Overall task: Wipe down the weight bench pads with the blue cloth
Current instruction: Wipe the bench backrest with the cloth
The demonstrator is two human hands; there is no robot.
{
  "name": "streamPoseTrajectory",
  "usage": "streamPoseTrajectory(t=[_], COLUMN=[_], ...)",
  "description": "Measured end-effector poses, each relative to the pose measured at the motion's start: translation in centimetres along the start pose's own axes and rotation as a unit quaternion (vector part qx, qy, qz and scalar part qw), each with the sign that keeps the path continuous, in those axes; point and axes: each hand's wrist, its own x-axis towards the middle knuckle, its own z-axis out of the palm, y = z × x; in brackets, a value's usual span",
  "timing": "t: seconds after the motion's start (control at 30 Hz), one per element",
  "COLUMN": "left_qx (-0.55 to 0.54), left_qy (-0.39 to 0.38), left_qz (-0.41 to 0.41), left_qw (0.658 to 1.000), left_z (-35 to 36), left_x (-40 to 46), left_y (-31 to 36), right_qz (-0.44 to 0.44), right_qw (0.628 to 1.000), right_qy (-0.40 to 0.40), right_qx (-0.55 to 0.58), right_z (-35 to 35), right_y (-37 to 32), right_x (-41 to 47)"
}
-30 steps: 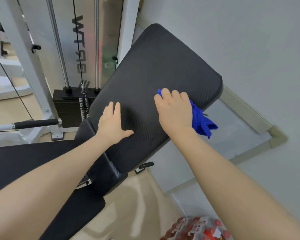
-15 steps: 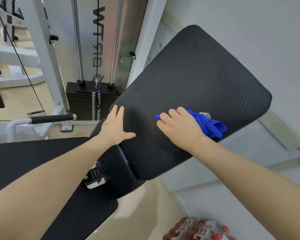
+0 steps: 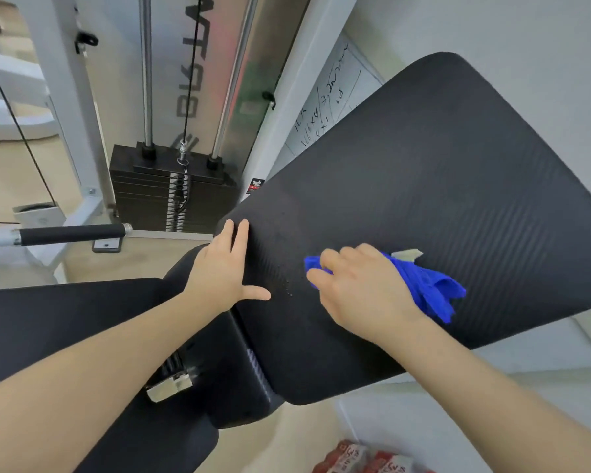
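The black ribbed back pad (image 3: 434, 186) of the weight bench slopes up to the right. My right hand (image 3: 359, 288) presses the blue cloth (image 3: 427, 288) flat onto the pad's lower middle; the cloth bunches out to the right of my fingers, with a small pale tag showing. My left hand (image 3: 222, 268) lies flat, fingers apart, on the pad's lower left edge. The black seat pad (image 3: 48, 322) stretches out at lower left under my left forearm.
A cable machine with a black weight stack (image 3: 171, 192), chrome guide rods and a white frame stands behind the bench. A black-gripped handle bar (image 3: 72, 233) pokes in from the left. A pack of red-capped bottles (image 3: 365, 459) sits on the floor. A grey wall is on the right.
My right hand has dragged the blue cloth down the back pad toward its lower end. My left hand stays on the pad's left edge. My view has moved closer.
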Motion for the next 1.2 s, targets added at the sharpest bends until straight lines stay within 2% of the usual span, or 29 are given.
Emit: streamPoseTrajectory(t=[0.13, 0.2, 0.33, 0.4, 0.53, 0.57, 0.63, 0.73, 0.8, 0.87, 1.0, 1.1, 1.2], left_qx=[-0.010, -0.010, -0.027, -0.056, -0.229, -0.239, -0.192, -0.129, -0.178, -0.229, -0.233, -0.242, -0.198], left_qy=[0.008, 0.027, 0.040, 0.035, 0.026, 0.017, -0.001, 0.021, 0.001, -0.025, -0.037, -0.082, -0.118], left_qz=[0.000, 0.009, 0.019, 0.024, 0.016, 0.017, 0.036, 0.014, -0.004, -0.001, 0.023, 0.015, 0.005], left_qw=[1.000, 1.000, 0.999, 0.998, 0.973, 0.971, 0.981, 0.991, 0.984, 0.973, 0.971, 0.967, 0.973], left_z=[-0.6, -0.1, 1.0, 1.0, -0.4, -1.1, -2.7, -2.7, -1.7, -0.7, -0.6, -1.2, -2.4], left_x=[0.7, 0.5, 0.1, 0.1, 1.6, 2.5, 4.1, 5.8, 5.8, 5.7, 5.6, 6.0, 6.9], left_y=[-0.1, -0.5, -1.0, -1.2, -2.1, -2.8, -4.2, -6.0, -6.2, -6.6, -6.5, -6.4, -6.3], right_qz=[0.001, -0.003, 0.000, 0.007, 0.010, 0.001, -0.017, -0.009, -0.008, 0.018, 0.054, 0.043, 0.039], right_qw=[0.999, 1.000, 0.998, 0.996, 0.998, 0.997, 0.995, 0.997, 0.999, 0.999, 0.997, 0.998, 0.994], right_qy=[-0.031, -0.004, -0.056, -0.082, -0.061, -0.072, -0.087, -0.023, 0.017, 0.020, 0.041, -0.032, -0.102], right_qx=[-0.008, -0.021, -0.020, -0.020, 0.002, -0.010, -0.041, -0.071, -0.051, -0.046, 0.025, 0.011, -0.004], right_z=[0.4, 0.9, 1.2, 0.8, 0.4, 0.6, 0.8, 2.0, 2.6, 3.3, 3.1, 3.0, 2.8], right_y=[0.4, -0.2, -1.3, -1.5, -1.3, -1.2, -1.0, -0.8, -1.0, -1.4, -2.0, -3.5, -3.5], right_x=[4.3, 8.8, 14.3, 12.5, 5.4, 4.3, 4.3, 9.2, 12.9, 15.7, 14.7, 10.9, 12.2])
